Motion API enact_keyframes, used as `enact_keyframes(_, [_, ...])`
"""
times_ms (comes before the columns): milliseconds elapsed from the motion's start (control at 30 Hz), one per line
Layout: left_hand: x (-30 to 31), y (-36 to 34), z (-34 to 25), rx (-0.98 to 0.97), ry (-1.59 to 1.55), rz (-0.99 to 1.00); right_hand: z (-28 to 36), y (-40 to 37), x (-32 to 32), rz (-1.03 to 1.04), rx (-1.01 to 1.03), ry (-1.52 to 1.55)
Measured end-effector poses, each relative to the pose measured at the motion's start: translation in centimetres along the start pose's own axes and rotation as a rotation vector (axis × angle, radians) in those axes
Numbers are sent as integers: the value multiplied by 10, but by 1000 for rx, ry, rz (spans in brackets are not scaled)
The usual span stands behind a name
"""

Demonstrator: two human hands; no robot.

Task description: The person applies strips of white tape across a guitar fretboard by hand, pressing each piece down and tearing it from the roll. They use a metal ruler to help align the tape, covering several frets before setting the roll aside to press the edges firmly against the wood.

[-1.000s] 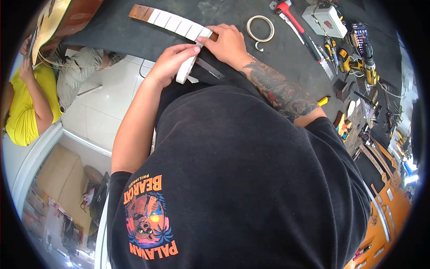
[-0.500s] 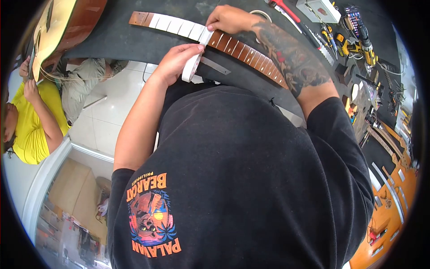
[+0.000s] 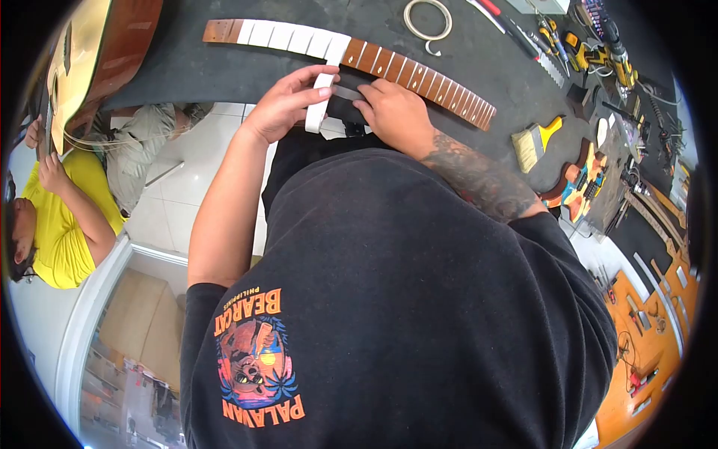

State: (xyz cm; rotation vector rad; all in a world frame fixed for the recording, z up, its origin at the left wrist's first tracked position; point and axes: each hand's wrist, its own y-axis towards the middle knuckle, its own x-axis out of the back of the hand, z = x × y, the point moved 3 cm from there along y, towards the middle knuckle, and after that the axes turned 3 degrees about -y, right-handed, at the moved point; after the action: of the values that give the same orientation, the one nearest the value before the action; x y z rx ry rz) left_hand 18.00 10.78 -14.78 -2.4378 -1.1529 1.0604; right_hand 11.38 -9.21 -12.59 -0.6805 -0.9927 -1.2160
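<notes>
A brown guitar fretboard [image 3: 410, 75] lies across the dark work surface, with white tape [image 3: 299, 39] over several frets on its left part. My left hand [image 3: 288, 103] holds a roll of white tape [image 3: 316, 112] just below the fretboard, and a strip from the roll reaches the fretboard's edge. To the right, my right hand [image 3: 396, 112] is closed on the end of a thin metal ruler [image 3: 345, 93] near the table's front edge. The ruler's other end is beside the tape roll.
An acoustic guitar [image 3: 97, 60] stands at the upper left by a person in a yellow shirt [image 3: 71, 217]. A ring of tape or cord [image 3: 428, 21], a brush [image 3: 535, 144], a saw [image 3: 550, 69] and a yellow drill [image 3: 585, 52] lie to the right.
My right hand has left the fretboard and moved down to the ruler. My left hand and the tape roll have shifted slightly. The ring and the brush have come into full view.
</notes>
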Motion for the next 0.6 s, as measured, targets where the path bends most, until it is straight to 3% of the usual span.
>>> enact_keyframes(400, [4, -7, -3, 75, 21, 25, 12, -5, -13, -2, -109, -87])
enact_keyframes(600, [11, -3, -4, 144, 8, 34, 18, 5, 4, 147, -235, -149])
